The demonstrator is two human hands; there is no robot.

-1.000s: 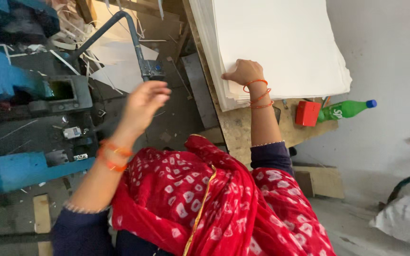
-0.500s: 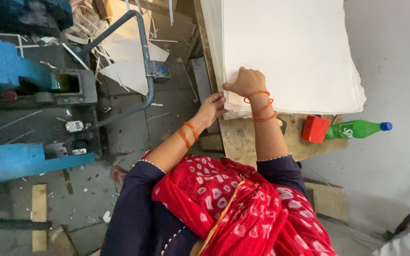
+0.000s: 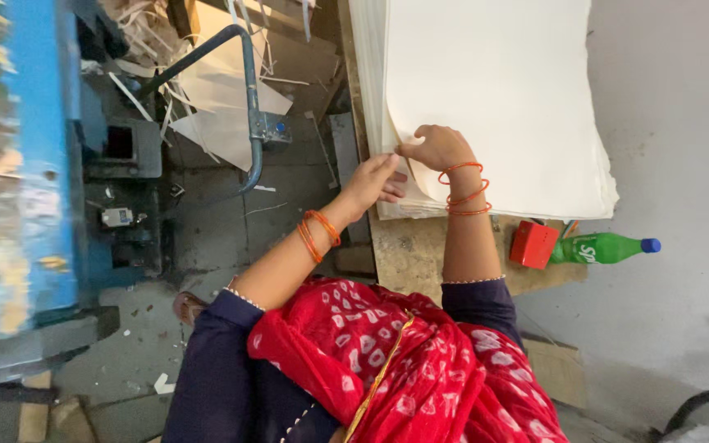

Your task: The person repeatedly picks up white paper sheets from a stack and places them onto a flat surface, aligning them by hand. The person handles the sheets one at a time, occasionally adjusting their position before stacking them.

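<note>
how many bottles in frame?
1. A green plastic bottle with a blue cap lies on its side on the floor, beside a small red box, at the corner of the wooden platform. Others may be hidden.

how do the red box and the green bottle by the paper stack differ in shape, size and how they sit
The red box is squat and blocky; the green bottle is long, slim and round. The box is opaque red all over, while the bottle is see-through green with a blue cap. The box rests on the wooden board's edge; the bottle lies on its side, cap pointing away from the box. Both sit side by side, just below the stack of cream paper sheets.
</note>
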